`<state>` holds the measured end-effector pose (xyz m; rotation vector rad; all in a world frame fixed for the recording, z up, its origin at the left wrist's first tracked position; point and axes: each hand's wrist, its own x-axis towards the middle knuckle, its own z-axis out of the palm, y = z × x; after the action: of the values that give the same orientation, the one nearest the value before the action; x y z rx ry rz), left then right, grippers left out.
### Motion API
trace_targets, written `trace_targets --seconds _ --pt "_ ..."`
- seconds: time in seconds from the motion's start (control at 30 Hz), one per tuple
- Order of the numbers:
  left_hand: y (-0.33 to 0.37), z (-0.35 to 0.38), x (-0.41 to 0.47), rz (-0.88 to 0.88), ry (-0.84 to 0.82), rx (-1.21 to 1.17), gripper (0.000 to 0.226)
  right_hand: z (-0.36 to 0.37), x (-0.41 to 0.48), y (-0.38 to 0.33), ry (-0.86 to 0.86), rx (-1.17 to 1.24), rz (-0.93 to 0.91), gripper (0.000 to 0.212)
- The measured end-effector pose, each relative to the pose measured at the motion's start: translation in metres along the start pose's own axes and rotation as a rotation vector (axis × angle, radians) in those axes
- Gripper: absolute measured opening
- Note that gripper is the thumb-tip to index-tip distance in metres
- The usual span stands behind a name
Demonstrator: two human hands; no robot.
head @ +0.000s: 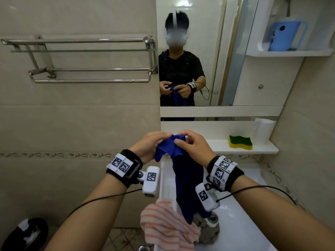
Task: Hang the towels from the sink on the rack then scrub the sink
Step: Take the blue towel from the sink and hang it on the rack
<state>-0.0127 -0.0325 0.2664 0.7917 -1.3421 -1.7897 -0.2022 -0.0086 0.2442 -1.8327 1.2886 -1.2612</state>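
A dark blue towel (188, 182) hangs down over the white sink (239, 227). My left hand (150, 144) and my right hand (194, 144) both pinch its top edge, close together, above the sink's back rim. In the basin lie a pink striped towel (166, 225), draped over the left rim, and a grey towel (208, 230) beside the drain. The metal towel rack (90, 69) is fixed to the wall at the upper left, with nothing on its bars. A green and yellow sponge (240, 142) rests on the white ledge behind the sink.
A mirror (199, 60) faces me and reflects a person holding the towel. A white roll (262, 131) stands beside the sponge. A blue item (286, 35) sits on the upper right shelf. A dark bin (27, 234) is on the floor at the lower left.
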Motion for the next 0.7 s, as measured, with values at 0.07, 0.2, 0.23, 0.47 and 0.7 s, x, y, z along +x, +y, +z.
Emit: trace_targets --seconds 0.07,0.2,0.23,0.47,0.7 --pt "-0.003 -0.004 -0.004 -0.032 -0.039 -0.017 0.046 -0.001 0.002 0.004 0.08 0.066 0.051 0.009" --pt "-0.007 -0.01 -0.008 -0.018 0.05 0.069 0.05 -0.004 0.004 0.012 0.144 0.273 0.273 0.02" --pt "-0.007 -0.012 -0.008 0.005 0.098 0.097 0.04 -0.004 0.005 0.015 0.146 0.319 0.316 0.022" --pt "0.001 -0.019 -0.006 0.105 0.266 0.106 0.018 0.006 -0.001 0.022 0.027 0.439 0.458 0.03" --pt "0.002 0.002 -0.003 0.086 0.246 0.162 0.013 0.015 -0.011 0.013 -0.176 0.137 0.208 0.061"
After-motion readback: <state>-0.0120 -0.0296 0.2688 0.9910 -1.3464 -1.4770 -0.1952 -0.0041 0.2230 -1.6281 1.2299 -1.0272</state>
